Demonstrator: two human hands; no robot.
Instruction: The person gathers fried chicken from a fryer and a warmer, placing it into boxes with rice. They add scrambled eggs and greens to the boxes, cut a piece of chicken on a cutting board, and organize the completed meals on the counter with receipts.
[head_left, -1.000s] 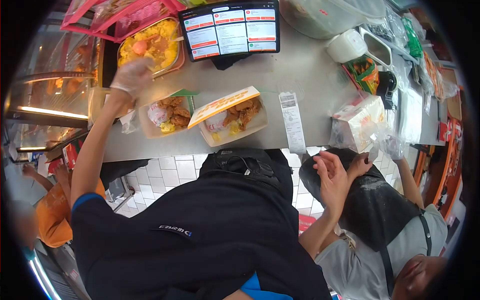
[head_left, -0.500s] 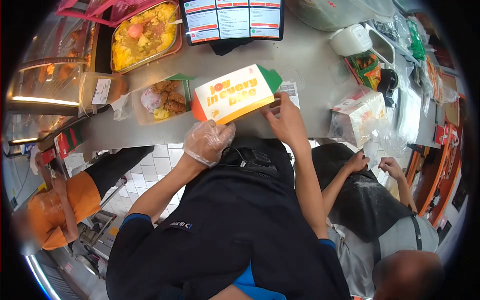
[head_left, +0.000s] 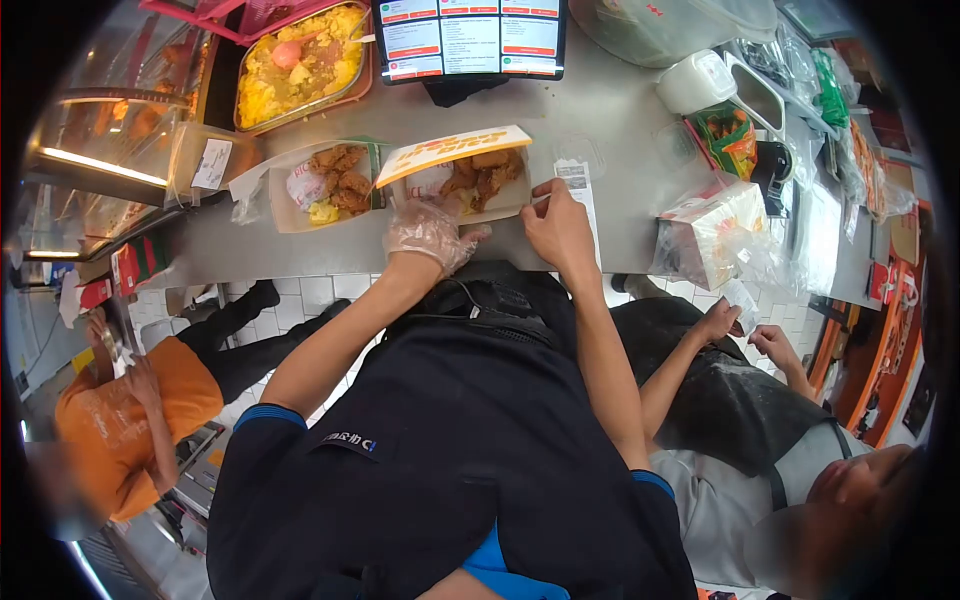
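Pinching the open meal box (head_left: pixel 470 185) at the worktop (head_left: pixel 620 130) edge, both hands (head_left: pixel 430 235) (head_left: pixel 558 228) were curled; chicken could have been tipped out.

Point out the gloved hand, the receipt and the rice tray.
left hand (head_left: pixel 428 230), head view, back of glove.
receipt (head_left: pixel 580 190), head view, printed upper part.
rice tray (head_left: pixel 300 62), head view, yellow rice.

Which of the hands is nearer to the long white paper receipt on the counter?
Right. The bare right hand touches the long white paper receipt; the gloved left hand is farther, beside the open cardboard food box.
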